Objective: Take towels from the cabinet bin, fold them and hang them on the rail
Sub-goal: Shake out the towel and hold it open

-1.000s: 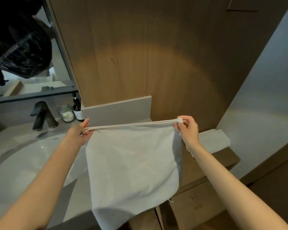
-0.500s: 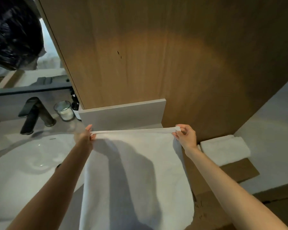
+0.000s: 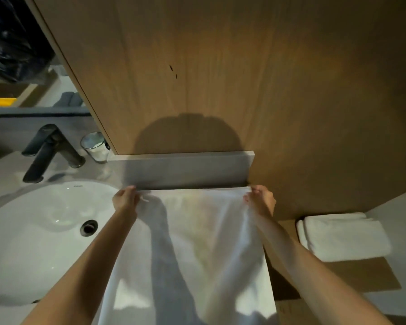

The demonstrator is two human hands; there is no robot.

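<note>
The left hand point(image 3: 124, 200) is pinching the far left corner of a white towel point(image 3: 197, 242), its fingers curled over the hem. The right hand point(image 3: 260, 201) is gripping the far right corner in the same way, thumb and fingers closed on the cloth. Between the two hands the towel's far edge is running straight and taut, just in front of the foot of a low grey upstand point(image 3: 185, 170). From that edge the towel is spreading toward the near side and passing out of the bottom of the view. Soft folds are showing along its right side, and the shadows of both forearms are falling across it. Whether it is lying flat on the counter or being held just above it cannot be told.

To the left of the towel, a white oval basin point(image 3: 33, 231) is sitting in the counter, with its drain point(image 3: 88, 227) near the left forearm. At the far side of the basin a dark tap point(image 3: 49, 151) is standing, and a clear glass point(image 3: 94, 146) is standing just to its right, beside the edge of a wooden wall panel point(image 3: 220, 78) that is rising behind the upstand. A mirror point(image 3: 21, 55) is filling the far left corner.

To the right, apart from the held towel, a second white towel point(image 3: 342, 238), already folded, is lying on a wooden ledge point(image 3: 361, 275).
</note>
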